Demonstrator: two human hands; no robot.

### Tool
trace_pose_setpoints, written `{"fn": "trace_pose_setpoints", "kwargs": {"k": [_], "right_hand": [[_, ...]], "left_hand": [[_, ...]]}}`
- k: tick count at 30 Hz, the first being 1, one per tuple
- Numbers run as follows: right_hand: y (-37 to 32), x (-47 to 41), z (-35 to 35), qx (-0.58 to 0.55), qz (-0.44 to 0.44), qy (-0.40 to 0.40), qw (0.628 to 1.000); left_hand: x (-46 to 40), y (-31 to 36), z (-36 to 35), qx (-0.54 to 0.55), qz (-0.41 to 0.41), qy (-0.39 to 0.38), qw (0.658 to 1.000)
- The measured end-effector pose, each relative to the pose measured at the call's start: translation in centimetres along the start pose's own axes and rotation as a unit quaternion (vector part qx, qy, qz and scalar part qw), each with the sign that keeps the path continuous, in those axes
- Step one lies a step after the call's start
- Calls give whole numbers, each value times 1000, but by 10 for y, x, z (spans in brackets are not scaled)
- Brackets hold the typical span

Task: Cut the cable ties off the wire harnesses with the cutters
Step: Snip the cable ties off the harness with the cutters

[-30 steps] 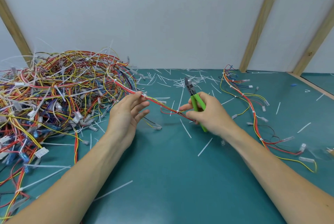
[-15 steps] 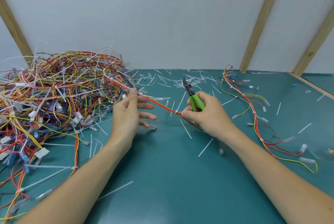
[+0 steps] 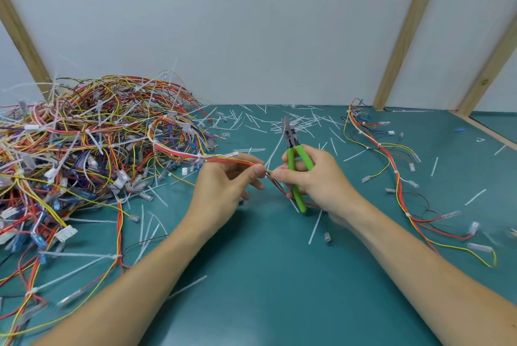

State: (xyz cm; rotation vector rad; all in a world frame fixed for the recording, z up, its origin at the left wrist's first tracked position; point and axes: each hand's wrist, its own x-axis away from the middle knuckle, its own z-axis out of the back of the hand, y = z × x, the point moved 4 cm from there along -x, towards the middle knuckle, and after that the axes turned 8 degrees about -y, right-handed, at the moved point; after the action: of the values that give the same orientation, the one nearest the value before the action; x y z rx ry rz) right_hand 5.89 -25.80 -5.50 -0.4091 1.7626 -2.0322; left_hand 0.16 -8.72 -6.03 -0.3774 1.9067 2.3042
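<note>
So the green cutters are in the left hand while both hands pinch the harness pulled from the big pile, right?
Not quite. The head view shows the green cutters in the right hand, not the left. The rest holds: the left hand and the right both pinch the harness pulled from the big pile.

Teal work surface (image 3: pixel 265 289) fills the foreground, matte and evenly lit, no hard shadows. Behind it rises a plain pale grey-white wall (image 3: pixel 223 24). Bare wooden battens lean across it: one at far left (image 3: pixel 22 38), two at right (image 3: pixel 402 38) (image 3: pixel 489 71). A wooden edge strip (image 3: pixel 492 133) borders the surface at right.
</note>
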Motion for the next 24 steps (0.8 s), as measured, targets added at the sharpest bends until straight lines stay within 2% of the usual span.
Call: {"fn": "trace_pose_setpoints", "kwargs": {"k": [3, 6, 9, 17, 19, 24], "right_hand": [[-7, 1, 4, 30, 33, 8, 999], [-13, 4, 10, 145, 80, 43, 985], [-14, 6, 12, 231, 97, 68, 966], [-19, 8, 22, 459, 139, 110, 870], [-22, 8, 24, 483, 154, 114, 855], [-23, 8, 27, 497, 149, 112, 847]], "left_hand": [[-1, -3, 3, 33, 21, 16, 999], [-1, -4, 8, 40, 34, 48, 997], [-1, -2, 6, 47, 27, 48, 997], [-2, -2, 9, 39, 20, 60, 997], [-2, -3, 8, 33, 26, 55, 998], [-2, -3, 6, 14, 21, 54, 998]]}}
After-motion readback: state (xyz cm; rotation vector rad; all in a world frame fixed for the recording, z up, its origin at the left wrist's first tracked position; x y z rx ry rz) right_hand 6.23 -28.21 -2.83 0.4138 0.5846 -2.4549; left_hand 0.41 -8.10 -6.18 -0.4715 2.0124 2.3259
